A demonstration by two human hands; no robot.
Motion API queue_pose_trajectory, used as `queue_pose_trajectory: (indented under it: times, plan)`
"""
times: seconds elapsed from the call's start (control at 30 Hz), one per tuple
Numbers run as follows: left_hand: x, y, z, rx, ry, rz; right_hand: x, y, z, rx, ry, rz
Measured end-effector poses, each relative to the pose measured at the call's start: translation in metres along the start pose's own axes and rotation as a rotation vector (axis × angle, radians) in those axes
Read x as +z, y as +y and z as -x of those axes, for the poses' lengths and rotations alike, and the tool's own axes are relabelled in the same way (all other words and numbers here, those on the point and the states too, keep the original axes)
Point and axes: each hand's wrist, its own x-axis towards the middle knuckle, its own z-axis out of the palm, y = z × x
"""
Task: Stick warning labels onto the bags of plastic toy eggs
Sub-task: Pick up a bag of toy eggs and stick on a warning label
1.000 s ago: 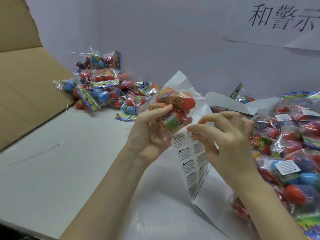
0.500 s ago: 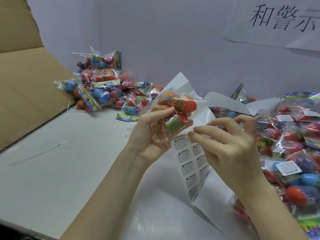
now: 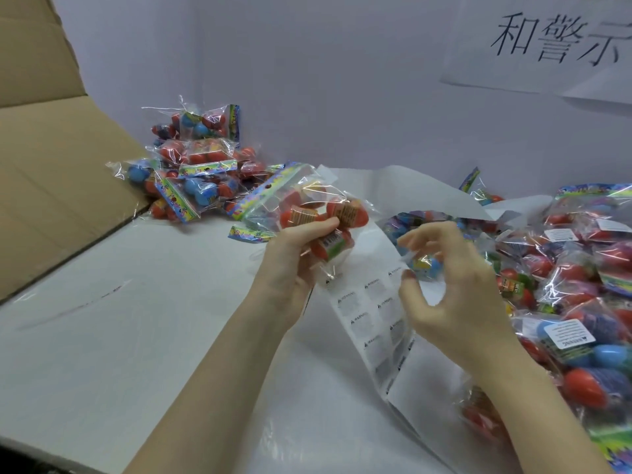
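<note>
While left hand (image 3: 290,254) grips bag (image 3: 307,213), right hand (image 3: 451,285) hovers, fingers curled.

a plain pale lilac-grey wall (image 3: 342,80) fills the back of the view, evenly lit, with no window in sight. a white paper sign (image 3: 547,39) hangs on it at the upper right, printed with large black chinese characters and cut off by the frame edge; its lower right corner looks loose or overlapped by a second sheet. below runs a white counter (image 3: 102,336), glossy enough to show soft glare near the front. a large brown cardboard flap (image 3: 51,183) leans in from the left, its lower edge meeting the counter.
</note>
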Motion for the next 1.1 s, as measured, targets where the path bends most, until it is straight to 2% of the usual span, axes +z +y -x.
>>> queue_pose_trajectory:
  times: [0.1, 0.17, 0.3, 0.4, 0.57, 0.7, 0.83, 0.97, 1.1]
  plan:
    - [-0.007, 0.006, 0.001, 0.075, -0.007, -0.255, -0.002, -0.006, -0.003, 0.143, 0.158, -0.238]
    - [-0.007, 0.010, 0.002, 0.126, -0.114, -0.395, -0.004, -0.009, -0.007, 0.270, 0.199, -0.456]
    - [-0.003, 0.012, 0.007, 0.155, -0.285, -0.572, -0.006, -0.010, -0.011, 0.455, 0.054, -0.801]
    - [-0.002, 0.011, 0.010, 0.180, -0.325, -0.625, -0.006, -0.010, -0.012, 0.450, 0.024, -0.964]
    - [0.010, 0.009, 0.019, 0.298, -0.237, -0.528, -0.004, -0.017, -0.012, 0.380, 0.240, -1.089]
    - [0.020, 0.003, 0.022, 0.305, -0.251, -0.502, -0.003, -0.021, -0.012, 0.364, 0.333, -1.085]
    - [0.021, 0.002, 0.022, 0.139, -0.264, -0.310, -0.002, -0.018, -0.011, 0.376, 0.399, -1.008]
    - [0.016, 0.008, 0.018, -0.008, -0.249, -0.255, -0.012, -0.011, -0.013, 0.281, 0.551, -0.827]
    - [0.015, 0.006, 0.018, -0.037, -0.253, -0.266, -0.019, -0.010, -0.010, 0.153, 0.449, -0.599]
